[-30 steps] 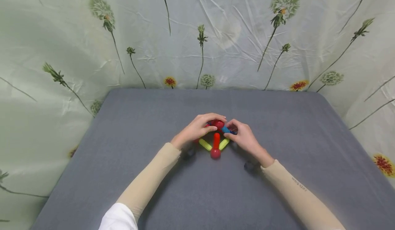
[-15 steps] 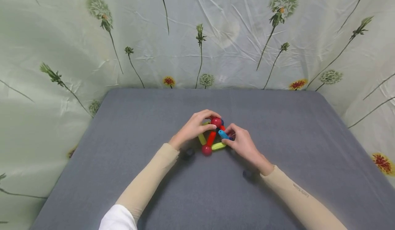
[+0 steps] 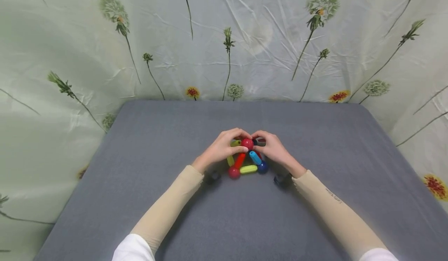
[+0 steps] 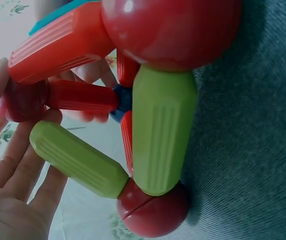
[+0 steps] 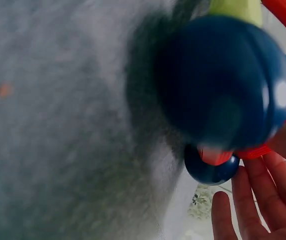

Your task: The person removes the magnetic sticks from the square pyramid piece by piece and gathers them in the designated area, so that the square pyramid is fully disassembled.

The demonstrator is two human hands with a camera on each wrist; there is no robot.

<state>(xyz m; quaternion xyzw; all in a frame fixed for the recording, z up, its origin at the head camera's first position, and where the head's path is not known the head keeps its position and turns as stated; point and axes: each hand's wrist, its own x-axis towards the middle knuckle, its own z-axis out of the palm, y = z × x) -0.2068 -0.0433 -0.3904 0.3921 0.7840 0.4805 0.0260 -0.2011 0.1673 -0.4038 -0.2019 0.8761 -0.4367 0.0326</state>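
Magnetic sticks and balls form a pyramid-like frame on the grey table. At its top, a red ball (image 3: 247, 144) sits between both hands. My left hand (image 3: 223, 146) holds this ball from the left, thumb in front and fingers behind. Curved around its right side are the fingers and thumb of my right hand (image 3: 274, 148). A blue stick (image 3: 255, 158) leans up from a blue ball (image 3: 262, 167); whether its upper end touches the top ball I cannot tell. A red stick (image 4: 63, 45) and a green stick (image 4: 78, 160) rise towards the top ball in the left wrist view.
A yellow-green stick (image 3: 249, 169) joins the lower red ball (image 3: 234, 171) to the blue one. Farther back in the right wrist view is another blue ball (image 5: 210, 167). The table (image 3: 227, 222) ends at a flower-printed curtain (image 3: 206, 51).
The frame has turned, its front red ball shifting left. My right hand has let go of the blue stick and moved up to the top red ball; my left hand stays there.
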